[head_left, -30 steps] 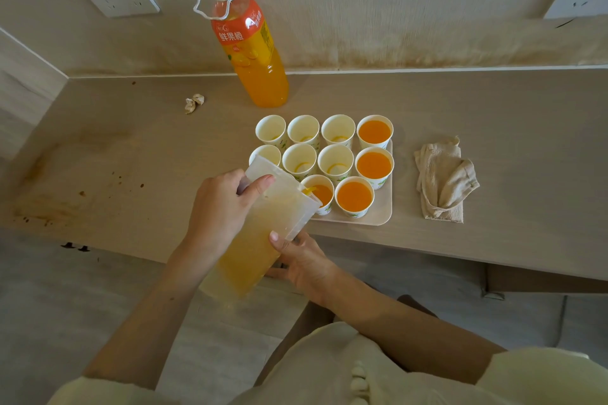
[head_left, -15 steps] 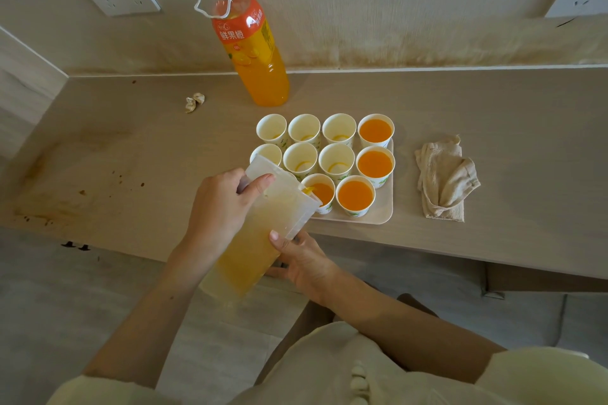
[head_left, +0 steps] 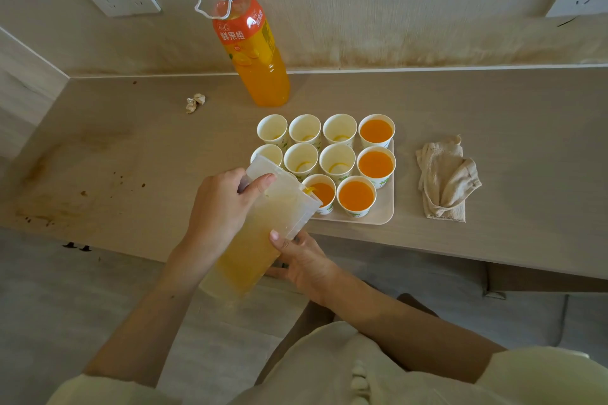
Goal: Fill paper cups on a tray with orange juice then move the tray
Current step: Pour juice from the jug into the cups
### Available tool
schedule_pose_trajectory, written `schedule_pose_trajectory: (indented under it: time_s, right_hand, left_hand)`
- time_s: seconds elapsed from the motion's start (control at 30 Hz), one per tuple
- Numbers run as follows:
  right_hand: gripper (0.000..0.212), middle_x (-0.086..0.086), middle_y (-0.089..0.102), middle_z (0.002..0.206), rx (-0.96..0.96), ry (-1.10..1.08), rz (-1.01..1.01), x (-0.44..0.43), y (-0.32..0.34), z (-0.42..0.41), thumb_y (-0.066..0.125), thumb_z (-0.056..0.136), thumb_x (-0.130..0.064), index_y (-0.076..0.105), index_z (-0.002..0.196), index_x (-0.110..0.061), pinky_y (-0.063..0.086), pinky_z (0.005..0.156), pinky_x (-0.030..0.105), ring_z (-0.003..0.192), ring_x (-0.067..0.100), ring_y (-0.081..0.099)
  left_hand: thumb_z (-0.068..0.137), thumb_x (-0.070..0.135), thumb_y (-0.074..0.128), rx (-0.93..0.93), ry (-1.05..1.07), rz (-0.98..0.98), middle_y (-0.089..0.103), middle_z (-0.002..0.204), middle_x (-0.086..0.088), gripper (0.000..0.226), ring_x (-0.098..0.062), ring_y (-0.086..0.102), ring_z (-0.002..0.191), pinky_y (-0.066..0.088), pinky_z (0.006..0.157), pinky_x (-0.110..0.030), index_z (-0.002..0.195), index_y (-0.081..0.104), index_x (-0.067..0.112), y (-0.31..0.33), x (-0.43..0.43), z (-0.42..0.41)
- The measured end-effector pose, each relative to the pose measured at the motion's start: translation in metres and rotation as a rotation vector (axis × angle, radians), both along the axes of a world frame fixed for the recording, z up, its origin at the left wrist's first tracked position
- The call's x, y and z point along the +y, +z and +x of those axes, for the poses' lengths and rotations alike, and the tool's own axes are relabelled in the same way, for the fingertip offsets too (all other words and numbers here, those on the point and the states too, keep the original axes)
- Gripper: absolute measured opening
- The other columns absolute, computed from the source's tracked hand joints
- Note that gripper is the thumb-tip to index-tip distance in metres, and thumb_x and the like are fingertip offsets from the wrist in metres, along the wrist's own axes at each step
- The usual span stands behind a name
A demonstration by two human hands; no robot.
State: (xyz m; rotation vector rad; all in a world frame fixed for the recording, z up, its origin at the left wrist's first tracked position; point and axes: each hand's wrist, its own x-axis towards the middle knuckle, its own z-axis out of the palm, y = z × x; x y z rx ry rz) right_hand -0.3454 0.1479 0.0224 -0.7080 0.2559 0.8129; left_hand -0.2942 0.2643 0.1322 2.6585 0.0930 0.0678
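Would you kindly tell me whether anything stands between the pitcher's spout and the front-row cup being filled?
Nothing visible does. The pitcher, gripped by the left hand and steadied by the right hand, has its spout at the rim of the front-row cup, and juice runs straight in. The filled cup beside it stands clear.

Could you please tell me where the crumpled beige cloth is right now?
In the head view, the crumpled beige cloth lies on the light wooden counter, just right of the pale rectangular tray holding the white paper cups, not touching it.
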Motion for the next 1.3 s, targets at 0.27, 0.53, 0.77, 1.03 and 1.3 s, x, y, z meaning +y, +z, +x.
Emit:
schedule_pose_trajectory:
  time_s: [0.27,0.53,0.77,1.03,1.3]
  right_hand:
    - [0.115,0.005,0.056,0.134,-0.009,0.005,-0.011,0.0002,-0.0001,0.0,0.093,0.039,-0.054,0.039,0.137,-0.027,0.058,0.083,0.04,0.12,0.027,0.058]
    - [0.115,0.006,0.057,0.134,-0.019,0.0,-0.01,0.0003,-0.0011,-0.0007,0.094,0.04,-0.054,0.04,0.138,-0.024,0.056,0.088,0.044,0.12,0.028,0.058]
    - [0.115,0.004,0.059,0.133,-0.027,0.013,-0.026,0.0002,-0.0017,-0.001,0.093,0.04,-0.055,0.04,0.138,-0.025,0.055,0.091,0.045,0.118,0.026,0.06]
    - [0.116,0.004,0.057,0.134,-0.032,0.016,-0.031,0.0012,-0.002,-0.001,0.093,0.04,-0.056,0.04,0.138,-0.026,0.055,0.091,0.045,0.121,0.026,0.058]
    - [0.118,0.005,0.056,0.135,-0.032,0.019,-0.025,0.0009,-0.0029,0.0005,0.093,0.039,-0.056,0.038,0.139,-0.026,0.052,0.095,0.048,0.122,0.027,0.057]
  left_hand:
    - [0.085,0.049,0.062,-0.003,-0.003,-0.005,0.038,0.05,0.007,0.051,-0.011,0.037,0.048,0.027,0.048,-0.026,0.053,0.036,0.019,0.0011,-0.0007,-0.0006]
    - [0.085,0.045,0.064,0.0,0.001,-0.018,0.038,0.049,0.008,0.05,-0.01,0.037,0.048,0.026,0.048,-0.023,0.051,0.036,0.022,0.0019,-0.0019,-0.0012]
    - [0.085,0.044,0.064,-0.018,-0.014,-0.009,0.036,0.049,0.01,0.05,-0.009,0.036,0.047,0.025,0.048,-0.021,0.05,0.034,0.024,0.0025,-0.0027,-0.0024]
    - [0.085,0.046,0.063,-0.01,-0.015,-0.001,0.037,0.049,0.008,0.052,-0.01,0.036,0.047,0.026,0.048,-0.025,0.051,0.033,0.021,0.0011,-0.0009,-0.0007]
    - [0.086,0.045,0.063,0.0,-0.013,0.007,0.036,0.049,0.009,0.052,-0.01,0.036,0.048,0.025,0.048,-0.025,0.052,0.034,0.02,0.002,-0.0021,0.001]
